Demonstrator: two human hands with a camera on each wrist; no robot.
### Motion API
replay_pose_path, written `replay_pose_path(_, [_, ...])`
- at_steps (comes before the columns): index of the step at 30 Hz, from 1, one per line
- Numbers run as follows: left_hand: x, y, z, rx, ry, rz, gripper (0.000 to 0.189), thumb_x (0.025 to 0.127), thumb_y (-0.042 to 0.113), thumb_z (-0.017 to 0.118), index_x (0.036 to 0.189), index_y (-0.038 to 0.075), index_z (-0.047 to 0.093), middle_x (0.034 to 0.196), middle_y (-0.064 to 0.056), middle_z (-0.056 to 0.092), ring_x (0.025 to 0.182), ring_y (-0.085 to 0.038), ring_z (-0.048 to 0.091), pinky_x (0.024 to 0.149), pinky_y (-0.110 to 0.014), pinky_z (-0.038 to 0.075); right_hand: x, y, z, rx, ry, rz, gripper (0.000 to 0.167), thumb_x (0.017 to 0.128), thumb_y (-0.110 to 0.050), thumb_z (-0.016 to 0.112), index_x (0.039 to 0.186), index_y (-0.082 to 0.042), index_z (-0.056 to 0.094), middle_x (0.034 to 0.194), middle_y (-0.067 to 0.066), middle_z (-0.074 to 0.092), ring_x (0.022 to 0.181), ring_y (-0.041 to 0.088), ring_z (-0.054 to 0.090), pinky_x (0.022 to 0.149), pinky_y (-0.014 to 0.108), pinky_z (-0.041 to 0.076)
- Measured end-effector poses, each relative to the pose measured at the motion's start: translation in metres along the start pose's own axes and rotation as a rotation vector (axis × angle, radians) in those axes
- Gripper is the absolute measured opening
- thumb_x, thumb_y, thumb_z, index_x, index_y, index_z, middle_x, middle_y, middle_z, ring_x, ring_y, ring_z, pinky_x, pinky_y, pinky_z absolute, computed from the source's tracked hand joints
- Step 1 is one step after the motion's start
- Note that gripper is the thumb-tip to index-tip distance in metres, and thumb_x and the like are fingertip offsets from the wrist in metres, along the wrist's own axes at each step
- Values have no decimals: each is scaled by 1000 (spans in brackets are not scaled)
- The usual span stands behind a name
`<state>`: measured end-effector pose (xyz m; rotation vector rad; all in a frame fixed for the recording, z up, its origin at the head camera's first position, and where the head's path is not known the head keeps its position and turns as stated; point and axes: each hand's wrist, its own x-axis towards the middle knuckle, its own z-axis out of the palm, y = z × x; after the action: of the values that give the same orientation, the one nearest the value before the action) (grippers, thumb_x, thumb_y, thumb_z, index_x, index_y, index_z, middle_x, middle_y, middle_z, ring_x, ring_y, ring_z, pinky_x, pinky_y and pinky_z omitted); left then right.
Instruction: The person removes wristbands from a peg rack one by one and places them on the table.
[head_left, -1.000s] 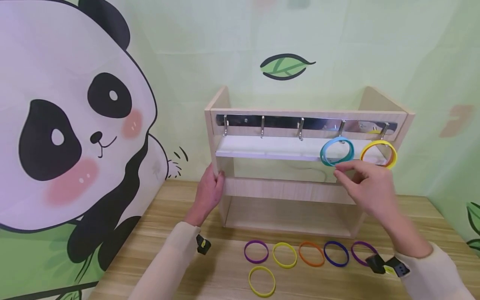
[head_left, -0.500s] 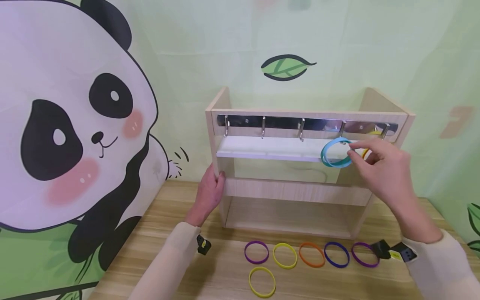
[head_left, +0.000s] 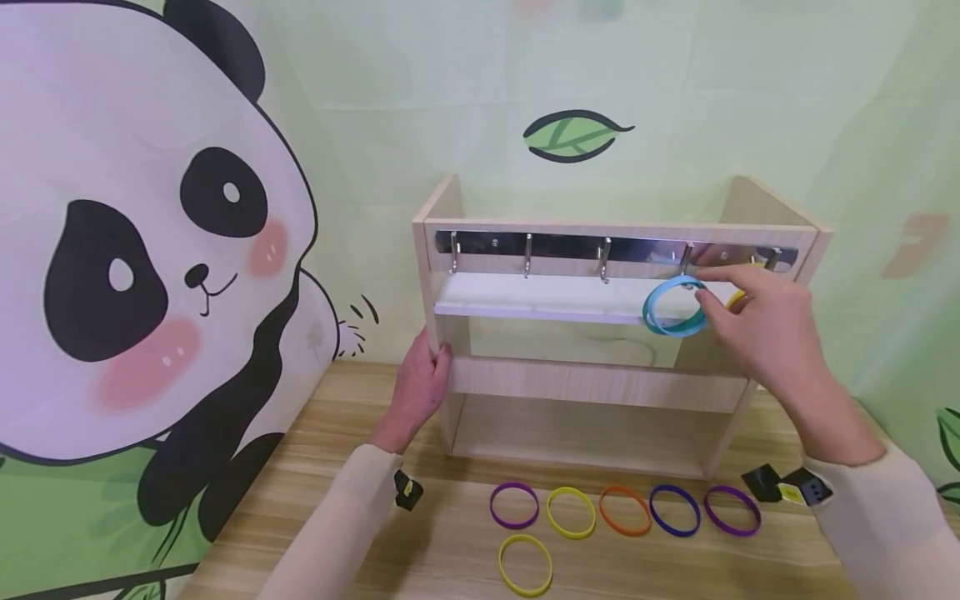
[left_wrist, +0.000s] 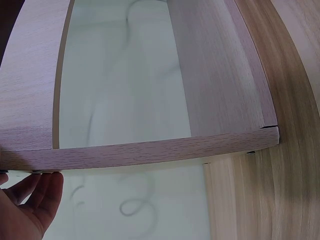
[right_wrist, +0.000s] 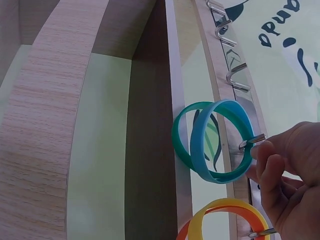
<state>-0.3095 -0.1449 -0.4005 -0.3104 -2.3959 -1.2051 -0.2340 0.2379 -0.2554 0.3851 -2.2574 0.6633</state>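
Observation:
My left hand (head_left: 422,379) grips the left side panel of a pale wooden shelf unit (head_left: 525,377); in the left wrist view its fingertips (left_wrist: 50,192) lie against the panel. A light blue wristband (right_wrist: 197,145) and a teal wristband (right_wrist: 178,130) hang together from the second hook from the right. My right hand (head_left: 772,325) pinches the light blue band's right edge beside the hook, thumb and index finger close to the hook tip. Behind that hand, partly hidden, a yellow wristband (right_wrist: 220,202) and an orange one (right_wrist: 183,232) hang on the rightmost hook.
A metal strip (head_left: 566,245) with several hooks runs along the unit's upper front. On the wooden table (head_left: 360,400) lie purple (head_left: 514,506), yellow (head_left: 571,512), orange (head_left: 624,511) and blue (head_left: 674,510) wristbands, another purple one (head_left: 732,511), and a second yellow one (head_left: 525,566) nearer.
My right hand has moved from the bottom of the light blue and teal bands up and right to the edge by the hook. The left hand keeps its place on the side panel.

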Motion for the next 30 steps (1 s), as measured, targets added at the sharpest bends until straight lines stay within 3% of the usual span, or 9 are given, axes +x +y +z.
replay_pose_path(4, [0, 1, 0, 8, -1, -6, 47, 108, 19, 44, 148, -6, 48, 139, -30, 60, 125, -45, 62, 105, -63, 53, 3, 0, -1, 12, -52, 49, 27, 96, -3, 73, 121, 8, 74, 108, 33, 72, 51, 19, 60, 42, 20, 37])
replay_pose_path(8, [0, 1, 0, 12, 4, -4, 47, 108, 19, 44, 147, -6, 48, 138, -30, 61, 125, -45, 62, 105, -63, 53, 5, -1, -2, 14, -87, 85, 28, 98, -5, 72, 123, 8, 73, 108, 34, 71, 50, 19, 62, 42, 24, 38])
replay_pose_path(18, [0, 1, 0, 3, -3, -10, 48, 108, 19, 44, 149, -6, 47, 139, -30, 60, 126, -44, 61, 106, -63, 52, 7, -1, 1, 32, -92, 75, 25, 97, -5, 73, 117, 9, 75, 109, 33, 72, 49, 17, 58, 42, 23, 37])
replay_pose_path(30, [-1, 0, 0, 0, -14, -26, 50, 109, 21, 43, 152, -3, 45, 143, -28, 58, 129, -44, 60, 107, -63, 52, 8, -1, 2, 14, -66, 64, 19, 95, -3, 75, 110, 9, 76, 107, 32, 73, 62, 28, 61, 47, 20, 39])
